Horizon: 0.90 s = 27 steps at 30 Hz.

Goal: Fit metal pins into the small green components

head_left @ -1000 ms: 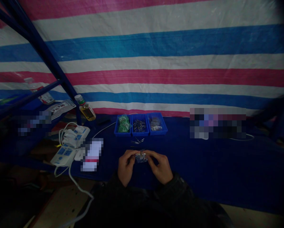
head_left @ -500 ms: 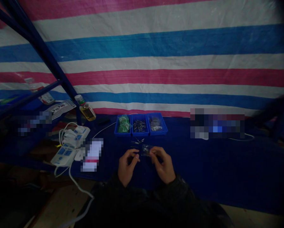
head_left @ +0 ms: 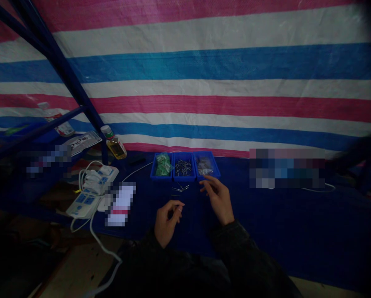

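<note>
The person's left hand [head_left: 167, 222] is curled, thumb and forefinger pinched together, perhaps on something thin, too small to tell. The right hand [head_left: 218, 199] is open, fingers loose, just below the blue parts tray [head_left: 160, 178] and its foil packets [head_left: 204, 165]. Loose metal pins [head_left: 180, 189] lie on the navy cloth [head_left: 281, 231] beyond the left hand

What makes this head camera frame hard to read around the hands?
In the head view, the dark sleeve and lower corners sink into shadow, the bright striped tarpaulin bows with wide-lens distortion, pixelated patches hide some items, and the small metal pins near the right hand are too tiny to show detail.
</note>
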Motion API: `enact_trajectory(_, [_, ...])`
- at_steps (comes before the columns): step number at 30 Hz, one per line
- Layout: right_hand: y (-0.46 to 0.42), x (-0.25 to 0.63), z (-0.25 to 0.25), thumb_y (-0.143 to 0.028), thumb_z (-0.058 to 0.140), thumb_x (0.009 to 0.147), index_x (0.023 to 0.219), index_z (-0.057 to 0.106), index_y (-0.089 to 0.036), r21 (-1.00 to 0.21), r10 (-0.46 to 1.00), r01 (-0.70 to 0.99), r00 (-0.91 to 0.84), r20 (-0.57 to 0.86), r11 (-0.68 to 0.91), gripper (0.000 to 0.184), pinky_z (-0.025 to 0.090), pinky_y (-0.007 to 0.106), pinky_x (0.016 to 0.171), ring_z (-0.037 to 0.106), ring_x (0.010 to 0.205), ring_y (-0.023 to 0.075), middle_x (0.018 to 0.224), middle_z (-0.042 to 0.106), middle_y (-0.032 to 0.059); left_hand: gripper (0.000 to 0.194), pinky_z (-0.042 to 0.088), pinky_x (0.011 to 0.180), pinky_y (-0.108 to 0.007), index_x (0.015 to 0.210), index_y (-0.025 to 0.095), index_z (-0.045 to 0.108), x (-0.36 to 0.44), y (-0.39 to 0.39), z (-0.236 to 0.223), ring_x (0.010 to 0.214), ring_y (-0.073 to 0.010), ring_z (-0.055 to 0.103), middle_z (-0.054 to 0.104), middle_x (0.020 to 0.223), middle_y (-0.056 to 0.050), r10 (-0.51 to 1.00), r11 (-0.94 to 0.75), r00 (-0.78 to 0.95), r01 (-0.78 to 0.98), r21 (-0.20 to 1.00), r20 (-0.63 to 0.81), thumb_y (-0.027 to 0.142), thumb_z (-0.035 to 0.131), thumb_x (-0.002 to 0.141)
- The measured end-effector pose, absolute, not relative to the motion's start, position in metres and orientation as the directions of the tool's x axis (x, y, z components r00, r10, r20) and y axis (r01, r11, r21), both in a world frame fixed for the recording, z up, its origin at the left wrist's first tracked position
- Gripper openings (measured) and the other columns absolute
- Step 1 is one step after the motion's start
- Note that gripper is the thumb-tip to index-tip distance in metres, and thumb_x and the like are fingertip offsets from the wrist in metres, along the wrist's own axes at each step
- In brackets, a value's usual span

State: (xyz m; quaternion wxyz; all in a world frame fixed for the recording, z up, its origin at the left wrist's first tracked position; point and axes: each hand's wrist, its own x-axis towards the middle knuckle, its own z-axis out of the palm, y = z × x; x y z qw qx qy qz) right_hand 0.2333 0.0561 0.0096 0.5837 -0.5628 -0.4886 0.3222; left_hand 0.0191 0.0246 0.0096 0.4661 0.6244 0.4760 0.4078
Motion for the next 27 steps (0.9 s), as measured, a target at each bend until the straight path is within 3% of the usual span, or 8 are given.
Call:
enact_trajectory(3, [0.05, 0.22, 0.003, -0.035, 0.055, 0.098, 0.103, 0.073, -0.02, -0.903, 0.931, 0.385, 0.22, 0.291, 0.191, 0.024, 0.053, 0.033, 0.074, 0.07, 0.077, 0.0208, 0.092, 0.076, 0.0067, 0.022, 0.043, 0.062, -0.025, 0.101, 0.018, 0.073, 0.019, 0.024, 0.011, 0.058, -0.0134, 0.057, 0.06, 0.065, 0.002, 0.975, -0.116, 0.212, 0.217, 0.969, 0.069, 0.036, 0.06, 0.096])
enact_trajectory(8, [0.049, 0.191, 0.008, -0.02, 0.059, 0.096, 0.101, 0.074, -0.023, -0.685, 0.94, 0.672, -0.05, 0.336, 0.281, 0.016, 0.051, 0.033, 0.083, 0.069, 0.09, 0.0227, 0.096, 0.074, 0.0061, 0.025, 0.042, 0.059, -0.024, 0.101, 0.018, 0.071, 0.018, 0.023, 0.01, 0.057, -0.0129, 0.055, 0.06, 0.065, 0.002, 0.983, -0.107, 0.168, 0.194, 0.975, 0.074, 0.039, 0.059, 0.097])
enact_trajectory(16, [0.058, 0.159, 0.013, -0.013, 0.059, 0.094, 0.095, 0.072, -0.024, -0.513, 0.961, 0.818, -0.172, 0.216, 0.262, 0.017, 0.044, 0.027, 0.072, 0.068, 0.085, 0.0197, 0.095, 0.071, 0.0059, 0.025, 0.042, 0.058, -0.024, 0.099, 0.017, 0.067, 0.019, 0.024, 0.008, 0.057, -0.0123, 0.053, 0.057, 0.064, 0.003, 0.986, -0.116, 0.135, 0.118, 0.986, 0.1, 0.041, 0.059, 0.097])
enact_trajectory(22, [0.058, 0.156, 0.006, -0.01, 0.059, 0.088, 0.09, 0.067, -0.022, -0.629, 0.968, 0.738, -0.145, 0.205, 0.244, 0.015, 0.043, 0.026, 0.069, 0.069, 0.079, 0.0185, 0.09, 0.073, 0.0045, 0.025, 0.044, 0.063, -0.025, 0.102, 0.018, 0.067, 0.019, 0.025, 0.007, 0.063, -0.0143, 0.056, 0.057, 0.066, 0.002, 0.985, -0.144, 0.112, 0.103, 0.984, 0.132, 0.041, 0.059, 0.097])
enact_trajectory(27, [0.052, 0.164, 0.001, -0.02, 0.052, 0.094, 0.09, 0.061, -0.021, -0.846, 0.97, 0.499, 0.041, 0.238, 0.187, 0.01, 0.045, 0.025, 0.064, 0.065, 0.064, 0.0162, 0.071, 0.069, -0.0008, 0.023, 0.05, 0.076, -0.027, 0.107, 0.02, 0.068, 0.018, 0.027, 0.007, 0.089, -0.0187, 0.064, 0.067, 0.095, -0.004, 0.983, -0.18, 0.002, 0.166, 0.97, 0.182, 0.038, 0.065, 0.094])
